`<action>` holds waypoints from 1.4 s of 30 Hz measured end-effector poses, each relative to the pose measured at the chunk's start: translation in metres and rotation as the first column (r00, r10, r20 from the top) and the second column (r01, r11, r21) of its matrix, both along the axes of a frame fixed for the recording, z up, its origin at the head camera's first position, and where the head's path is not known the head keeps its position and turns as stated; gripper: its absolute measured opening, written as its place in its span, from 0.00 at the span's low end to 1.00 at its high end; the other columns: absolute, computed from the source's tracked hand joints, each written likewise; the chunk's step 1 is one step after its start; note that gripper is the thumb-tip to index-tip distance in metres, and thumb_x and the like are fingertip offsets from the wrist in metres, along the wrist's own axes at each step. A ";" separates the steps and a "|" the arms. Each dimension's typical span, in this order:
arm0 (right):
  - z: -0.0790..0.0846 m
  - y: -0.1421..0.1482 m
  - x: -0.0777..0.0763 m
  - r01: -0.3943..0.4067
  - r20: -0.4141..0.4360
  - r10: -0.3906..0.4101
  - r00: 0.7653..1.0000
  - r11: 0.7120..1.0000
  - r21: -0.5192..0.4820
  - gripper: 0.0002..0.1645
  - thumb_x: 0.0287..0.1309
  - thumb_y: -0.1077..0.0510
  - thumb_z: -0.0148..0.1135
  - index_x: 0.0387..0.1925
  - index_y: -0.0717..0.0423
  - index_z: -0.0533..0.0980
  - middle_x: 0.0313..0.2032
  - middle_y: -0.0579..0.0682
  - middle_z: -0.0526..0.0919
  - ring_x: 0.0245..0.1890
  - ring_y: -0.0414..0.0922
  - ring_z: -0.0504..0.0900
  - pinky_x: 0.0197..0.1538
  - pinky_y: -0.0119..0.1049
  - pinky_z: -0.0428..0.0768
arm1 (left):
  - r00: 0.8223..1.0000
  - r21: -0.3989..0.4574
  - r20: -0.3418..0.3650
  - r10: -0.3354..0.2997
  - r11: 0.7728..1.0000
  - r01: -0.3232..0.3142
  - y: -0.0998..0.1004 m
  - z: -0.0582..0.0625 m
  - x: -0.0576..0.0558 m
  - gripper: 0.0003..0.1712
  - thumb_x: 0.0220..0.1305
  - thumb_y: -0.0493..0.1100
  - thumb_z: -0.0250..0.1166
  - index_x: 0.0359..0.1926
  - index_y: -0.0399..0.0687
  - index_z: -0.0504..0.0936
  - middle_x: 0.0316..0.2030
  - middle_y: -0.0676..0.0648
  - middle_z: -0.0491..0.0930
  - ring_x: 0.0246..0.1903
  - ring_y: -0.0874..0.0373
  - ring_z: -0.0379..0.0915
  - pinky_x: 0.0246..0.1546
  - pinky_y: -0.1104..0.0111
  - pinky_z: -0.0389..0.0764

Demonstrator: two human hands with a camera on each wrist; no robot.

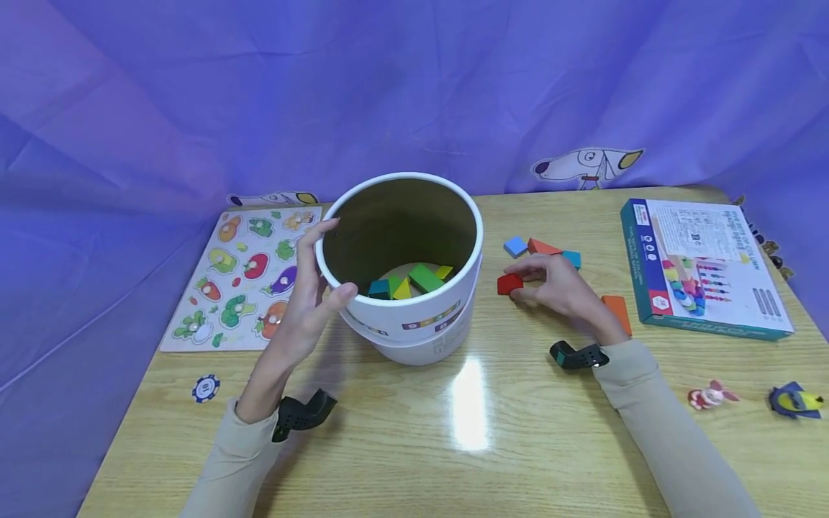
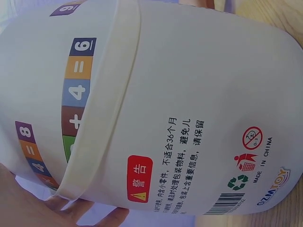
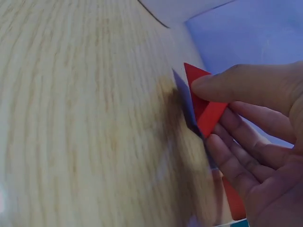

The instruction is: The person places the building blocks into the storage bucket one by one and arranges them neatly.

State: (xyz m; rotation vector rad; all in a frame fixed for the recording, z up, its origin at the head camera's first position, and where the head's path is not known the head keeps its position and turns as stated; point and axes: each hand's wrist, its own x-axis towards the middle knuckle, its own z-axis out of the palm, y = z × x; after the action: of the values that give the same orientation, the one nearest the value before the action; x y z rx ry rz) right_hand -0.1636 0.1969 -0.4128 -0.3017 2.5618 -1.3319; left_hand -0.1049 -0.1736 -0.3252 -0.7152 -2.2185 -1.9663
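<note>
A white bucket (image 1: 421,338) with printed number sums stands mid-table, holding several blocks, among them a green block (image 1: 425,278) and a yellow triangle block (image 1: 403,290). My left hand (image 1: 304,309) grips its left rim, thumb at the near side and fingers along the outside; in the left wrist view the fingertips (image 2: 113,218) lie beneath the bucket's wall. To the right of the bucket, my right hand (image 1: 558,286) pinches a red triangle block (image 3: 208,106) between thumb and fingers, close over the table. Beyond that hand are a blue block (image 1: 515,247), an orange-red triangle block (image 1: 542,247) and a teal block (image 1: 573,259).
An orange block (image 1: 617,314) lies by the right wrist, beside a boxed toy (image 1: 719,270). Two small figures, a pink rabbit (image 1: 711,396) and a blue-yellow one (image 1: 795,400), sit at right. At left are a vegetable puzzle board (image 1: 223,316) and a poker chip (image 1: 206,388).
</note>
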 end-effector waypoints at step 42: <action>0.171 -0.111 0.016 -0.345 -0.537 0.228 0.812 0.930 -0.126 0.21 0.49 0.65 0.73 0.48 0.55 0.83 0.46 0.46 0.83 0.44 0.37 0.81 0.52 0.35 0.78 | 1.000 -0.009 0.014 0.004 1.000 -0.003 -0.001 0.000 0.000 0.44 0.60 0.45 0.62 0.73 0.57 0.48 0.73 0.50 0.49 0.72 0.48 0.47 0.69 0.38 0.47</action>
State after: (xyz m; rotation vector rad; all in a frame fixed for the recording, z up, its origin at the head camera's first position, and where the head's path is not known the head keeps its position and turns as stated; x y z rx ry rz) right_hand -0.1479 0.0856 -0.2415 -1.1936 2.6022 -1.5756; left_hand -0.1048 -0.1743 -0.3248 -0.7007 -2.2362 -1.9665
